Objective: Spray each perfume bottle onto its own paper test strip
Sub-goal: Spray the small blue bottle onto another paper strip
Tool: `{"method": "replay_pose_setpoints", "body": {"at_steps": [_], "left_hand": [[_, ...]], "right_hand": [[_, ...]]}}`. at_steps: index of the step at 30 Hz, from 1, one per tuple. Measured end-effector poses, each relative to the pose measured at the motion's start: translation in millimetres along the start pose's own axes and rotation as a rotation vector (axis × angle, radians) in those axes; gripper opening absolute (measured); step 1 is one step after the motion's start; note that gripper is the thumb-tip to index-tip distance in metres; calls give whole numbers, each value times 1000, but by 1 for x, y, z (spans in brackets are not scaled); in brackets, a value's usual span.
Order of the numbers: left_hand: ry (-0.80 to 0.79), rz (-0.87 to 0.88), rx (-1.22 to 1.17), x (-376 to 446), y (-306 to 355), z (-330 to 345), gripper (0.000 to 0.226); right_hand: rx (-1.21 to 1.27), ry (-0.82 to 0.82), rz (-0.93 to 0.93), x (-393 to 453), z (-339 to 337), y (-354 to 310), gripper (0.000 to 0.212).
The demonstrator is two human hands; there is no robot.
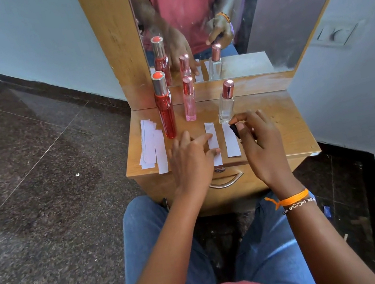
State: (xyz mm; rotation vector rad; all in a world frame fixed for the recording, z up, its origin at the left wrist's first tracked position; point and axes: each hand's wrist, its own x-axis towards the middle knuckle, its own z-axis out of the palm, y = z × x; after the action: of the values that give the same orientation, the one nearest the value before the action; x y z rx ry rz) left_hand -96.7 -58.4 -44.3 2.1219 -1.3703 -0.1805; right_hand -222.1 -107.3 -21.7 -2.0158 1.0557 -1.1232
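Three capped perfume bottles stand on the small wooden dresser top: a tall red bottle at the left, a slim pink bottle in the middle and a clear bottle at the right. Two white paper strips lie in front of them, a middle strip and a right strip. My left hand lies flat with fingers pressing the middle strip. My right hand hovers beside the right strip, pinching a small dark object between thumb and fingers.
A stack of spare white strips lies at the dresser's left edge. A mirror rises behind the bottles and reflects them. A drawer handle sits below the front edge. My knees are under the dresser; dark stone floor spreads to the left.
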Motion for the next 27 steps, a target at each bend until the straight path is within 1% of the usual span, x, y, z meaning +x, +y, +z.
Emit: {"method": "replay_pose_setpoints", "body": {"at_steps": [8,11,13,15,16,18,20,21,23,25,27], "left_hand": [[-3,5,-36,6,-1,1,44],[73,56,-72,5,5,-5,34],[79,66,-183,4,13,-9,25],[-41,39,-421,2,22,-11,22],[-117,22,-530,0,25,-13,22],[-223,-7,-689,-4,30,-16,22],[-294,-30,-818,-8,32,-19,23],[-325,-37,-864,-10,33,-20,22],[-366,-35,-879,-12,35,-21,18],[-358,-26,-834,-13,37,-19,20],[-328,-48,-849,-13,38,-18,20]], "right_hand": [[10,8,13,-1,0,-1,17],[110,54,77,-5,3,-6,14],[187,90,130,-8,6,-10,8],[272,142,176,-9,9,-13,1],[318,170,202,-9,9,-15,6],[334,200,212,-7,11,-16,21],[231,212,154,-7,11,-14,39],[188,221,129,-7,11,-13,43],[143,240,105,-7,11,-11,39],[104,241,112,-9,13,-10,35],[66,215,102,-12,14,-10,30]]}}
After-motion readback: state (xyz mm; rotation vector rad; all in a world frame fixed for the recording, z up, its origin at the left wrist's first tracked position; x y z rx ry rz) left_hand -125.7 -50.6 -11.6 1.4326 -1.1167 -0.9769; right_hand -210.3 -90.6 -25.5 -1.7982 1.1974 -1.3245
